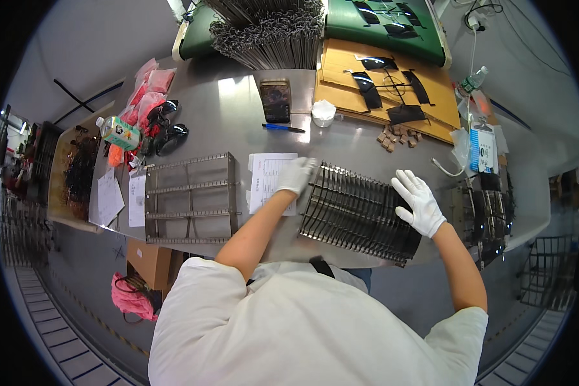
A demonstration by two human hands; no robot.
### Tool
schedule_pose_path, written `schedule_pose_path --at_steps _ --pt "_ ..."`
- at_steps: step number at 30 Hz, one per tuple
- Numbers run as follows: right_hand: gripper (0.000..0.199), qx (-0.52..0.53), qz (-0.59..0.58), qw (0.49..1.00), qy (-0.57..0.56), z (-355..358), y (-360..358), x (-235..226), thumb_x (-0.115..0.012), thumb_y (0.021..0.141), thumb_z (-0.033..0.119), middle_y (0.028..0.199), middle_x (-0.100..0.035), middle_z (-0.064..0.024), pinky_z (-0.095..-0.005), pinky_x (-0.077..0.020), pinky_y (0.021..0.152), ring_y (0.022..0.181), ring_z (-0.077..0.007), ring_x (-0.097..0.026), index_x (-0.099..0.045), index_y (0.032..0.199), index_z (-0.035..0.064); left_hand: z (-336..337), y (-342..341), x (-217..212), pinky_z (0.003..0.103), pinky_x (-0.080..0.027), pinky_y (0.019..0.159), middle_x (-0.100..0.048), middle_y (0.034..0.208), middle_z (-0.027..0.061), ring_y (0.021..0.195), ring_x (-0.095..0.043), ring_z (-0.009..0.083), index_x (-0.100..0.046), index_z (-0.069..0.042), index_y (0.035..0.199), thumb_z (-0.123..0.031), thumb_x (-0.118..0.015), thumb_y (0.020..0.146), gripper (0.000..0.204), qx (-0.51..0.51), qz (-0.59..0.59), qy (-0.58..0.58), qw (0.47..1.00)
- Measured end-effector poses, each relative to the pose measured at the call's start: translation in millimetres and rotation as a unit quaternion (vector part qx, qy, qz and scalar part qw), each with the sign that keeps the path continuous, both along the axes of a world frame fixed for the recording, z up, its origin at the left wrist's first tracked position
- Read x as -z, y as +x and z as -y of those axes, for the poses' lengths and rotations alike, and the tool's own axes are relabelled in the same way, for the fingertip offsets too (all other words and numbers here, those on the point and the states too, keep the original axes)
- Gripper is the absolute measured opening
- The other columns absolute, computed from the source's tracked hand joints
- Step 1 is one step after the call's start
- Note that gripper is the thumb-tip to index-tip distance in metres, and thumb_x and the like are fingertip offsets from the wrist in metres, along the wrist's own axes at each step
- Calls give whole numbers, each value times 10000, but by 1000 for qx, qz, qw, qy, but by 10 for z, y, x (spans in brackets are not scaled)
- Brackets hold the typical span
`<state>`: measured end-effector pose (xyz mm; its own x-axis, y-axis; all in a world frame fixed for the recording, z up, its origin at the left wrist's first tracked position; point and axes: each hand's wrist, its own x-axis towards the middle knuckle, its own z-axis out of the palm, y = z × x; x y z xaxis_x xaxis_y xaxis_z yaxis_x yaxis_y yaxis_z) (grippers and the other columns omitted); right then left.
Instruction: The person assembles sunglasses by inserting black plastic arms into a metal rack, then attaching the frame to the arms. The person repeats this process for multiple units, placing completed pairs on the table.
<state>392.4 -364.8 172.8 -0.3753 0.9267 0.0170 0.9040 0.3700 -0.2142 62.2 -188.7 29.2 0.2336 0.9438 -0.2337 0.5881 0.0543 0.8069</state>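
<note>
A metal rack, packed with rows of dark, curved lens-like pieces, lies slightly turned on the metal table in front of me. At its far left corner is my left hand in a white glove, fingers drawn together; whatever they hold is too small or hidden to make out. My right hand, also gloved, is spread open along the rack's right side, its fingertips at the dark pieces. A second rack, an open frame with notched bars, lies to the left. Between the racks, a printed sheet lies partly under my left forearm.
Bundled metal wire hooks stand at the back. Cardboard sheets carry a wire holder with dark lenses. Nearby are a phone, blue pen, white cup and small brown blocks. A bottle stands left.
</note>
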Motion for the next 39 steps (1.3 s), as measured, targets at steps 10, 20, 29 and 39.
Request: schedule_pose_path --at_steps 10,20,29,39 --pt "620 4 -36 999 34 -3 -2 26 -602 971 377 1517 -489 -222 -504 -387 1133 1362 -424 -486 -492 1499 72 -111 53 -189 522 -515 849 -709 962 217 919 -650 460 -695 -49 922 -433 -451 1072 479 149 -133 159 967" --pt "527 131 -106 975 143 254 36 241 -702 893 61 1284 -655 -163 -423 -520 981 1122 -343 -639 -585 1408 65 21 63 -278 575 -522 765 -688 827 322 806 -669 508 -264 125 1524 -350 -335 1085 650 295 -134 87 942" --pt "553 126 -12 970 209 343 -424 -289 -703 835 145 1280 -613 -166 -486 -429 1047 1193 -382 -566 -583 1363 33 -219 220 -319 544 -513 900 -679 1003 366 946 -676 495 -392 94 1481 -323 -343 1065 590 316 -100 67 941" --pt "674 -11 19 998 54 491 -1420 -168 -733 791 372 1472 -541 -151 -552 -325 1156 1367 -379 -485 -576 1397 124 -275 374 -373 525 -527 909 -693 1056 330 989 -685 464 -425 67 1479 -267 -451 998 586 339 -102 102 930"
